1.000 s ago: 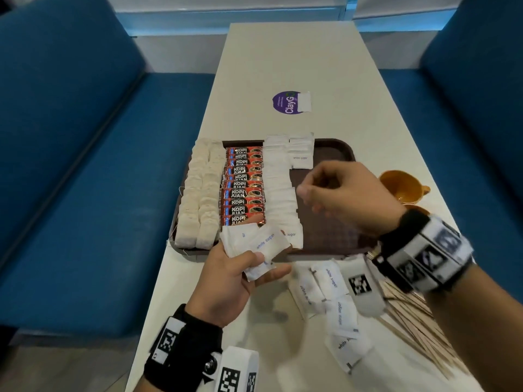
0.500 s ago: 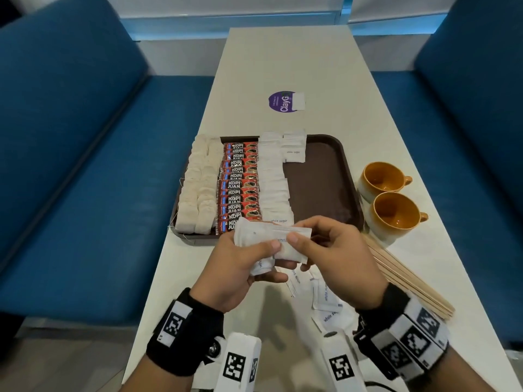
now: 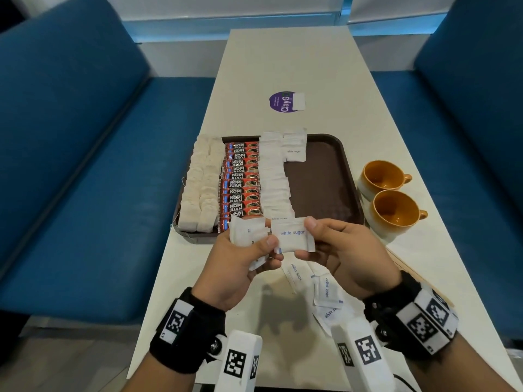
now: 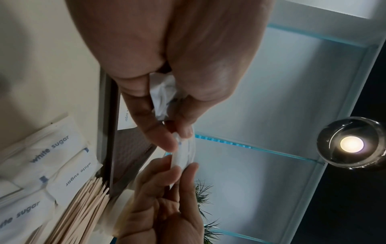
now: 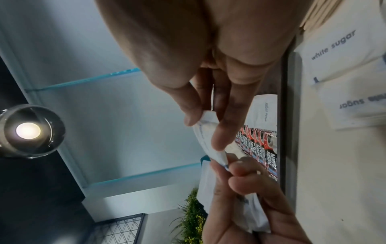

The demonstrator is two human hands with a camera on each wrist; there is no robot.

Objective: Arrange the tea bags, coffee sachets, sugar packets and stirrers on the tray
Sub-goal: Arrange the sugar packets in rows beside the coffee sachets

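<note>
A brown tray (image 3: 325, 179) holds two columns of tea bags (image 3: 202, 188), a column of red coffee sachets (image 3: 242, 179) and rows of white sugar packets (image 3: 274, 176). In front of the tray's near edge, my left hand (image 3: 266, 247) grips a bunch of sugar packets (image 3: 244, 232). My right hand (image 3: 307, 239) pinches a single "white sugar" packet (image 3: 293, 234) between forefinger and thumb, and the left thumb touches its left end. The wrist views show the same single packet (image 4: 183, 155) (image 5: 205, 140) edge-on between both hands. Wooden stirrers (image 4: 83, 206) lie on the table beside the tray.
Several loose sugar packets (image 3: 325, 290) lie on the white table below my hands. Two orange cups (image 3: 382, 176) (image 3: 394, 212) stand right of the tray. A purple sticker (image 3: 284, 101) is on the far table. Blue benches run along both sides.
My right hand came back from over the tray to the left hand and now pinches one packet pulled sideways from the bunch. The left hand rose slightly.
</note>
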